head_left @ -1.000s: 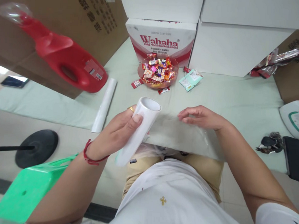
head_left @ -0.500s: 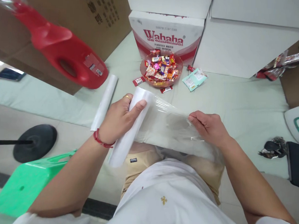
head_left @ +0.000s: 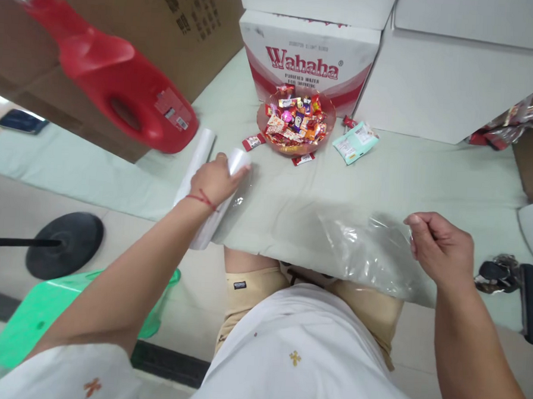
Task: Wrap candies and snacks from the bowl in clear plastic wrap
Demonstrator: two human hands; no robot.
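My left hand (head_left: pixel 214 182) grips a white roll of clear plastic bags (head_left: pixel 208 229) at the left of the cloth-covered table. Right beside it lies a second white roll (head_left: pixel 203 145), partly hidden by that hand. A loose end of film shows at the right side of the held roll. Over at the right, my right hand (head_left: pixel 443 245) pinches the corner of a clear plastic bag (head_left: pixel 362 252), which hangs separate from the roll above the table's front edge.
A glass bowl (head_left: pixel 273 141) of wrapped candies stands before a Wahaha water carton (head_left: pixel 310 41). Near it is a mint-green packet (head_left: pixel 355 143). At left are a red jug (head_left: pixel 120 90) and a green stool (head_left: pixel 32 318); keys (head_left: pixel 498 272) lie at right.
The stretched film has come apart from the roll. My right hand has moved right with the loose bag, and my left hand has carried the roll left, beside the other roll.
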